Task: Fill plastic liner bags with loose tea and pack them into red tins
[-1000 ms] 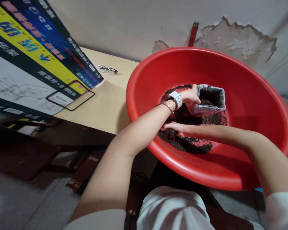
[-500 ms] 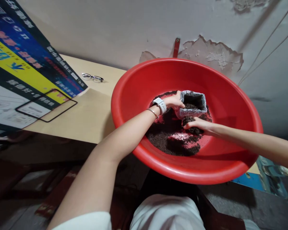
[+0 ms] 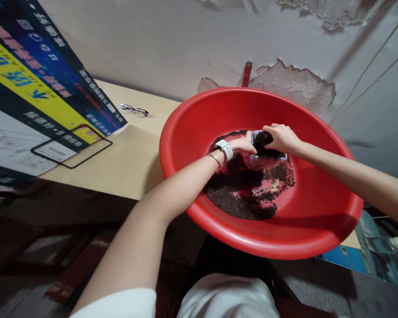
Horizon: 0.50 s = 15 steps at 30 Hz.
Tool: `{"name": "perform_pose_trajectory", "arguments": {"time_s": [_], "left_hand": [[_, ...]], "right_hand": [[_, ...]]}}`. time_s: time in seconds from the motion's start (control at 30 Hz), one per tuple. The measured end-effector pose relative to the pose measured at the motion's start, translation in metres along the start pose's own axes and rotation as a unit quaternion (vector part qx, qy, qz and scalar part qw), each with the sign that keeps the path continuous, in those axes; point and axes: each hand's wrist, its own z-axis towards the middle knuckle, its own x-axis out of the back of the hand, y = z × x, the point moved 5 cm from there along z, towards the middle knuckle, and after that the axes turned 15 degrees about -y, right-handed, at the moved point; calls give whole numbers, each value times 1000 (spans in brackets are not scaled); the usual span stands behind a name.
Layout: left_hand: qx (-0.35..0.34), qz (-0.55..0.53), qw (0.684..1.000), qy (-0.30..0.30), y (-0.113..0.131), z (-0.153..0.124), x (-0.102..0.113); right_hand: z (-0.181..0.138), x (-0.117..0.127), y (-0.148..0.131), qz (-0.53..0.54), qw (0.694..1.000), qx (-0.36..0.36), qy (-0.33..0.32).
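Observation:
A large red basin (image 3: 315, 216) stands in front of me, with dark soil (image 3: 234, 198) scattered over its bottom. My left hand (image 3: 245, 144), a white watch on its wrist, grips the left side of a silvery plastic bag (image 3: 262, 163) inside the basin. Above the bag's mouth is my right hand (image 3: 283, 138), its fingers curled around a dark clump of soil at the opening. The hand hides much of what is inside the bag.
A pair of glasses (image 3: 134, 110) lies on the pale tabletop (image 3: 132, 163) to the left. A big printed box (image 3: 53, 88) with a black handle stands at far left. Behind the basin is a wall (image 3: 152, 44) with peeling paint.
My right hand has scooped soil from the basin floor in front of the bag and risen to the bag's mouth. My left hand keeps its hold on the bag. The view has shifted slightly.

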Motion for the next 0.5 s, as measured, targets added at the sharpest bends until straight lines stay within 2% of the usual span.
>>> {"name": "perform_pose_trajectory", "arguments": {"time_s": [0.07,0.2,0.37,0.5], "left_hand": [[0,1,1000,4,1,0,1],[-15,-20,1000,4,-1,2,1],[-14,-19,1000,3,-4,3,2],[-15,-32,999,7,-5,2,2]], "right_hand": [[-4,-2,-6,-67,997,12,-20],[-6,3,-5,-82,995,27,-46],[-17,26,7,-53,996,38,-66],[-30,45,31,34,996,50,-63]]}}
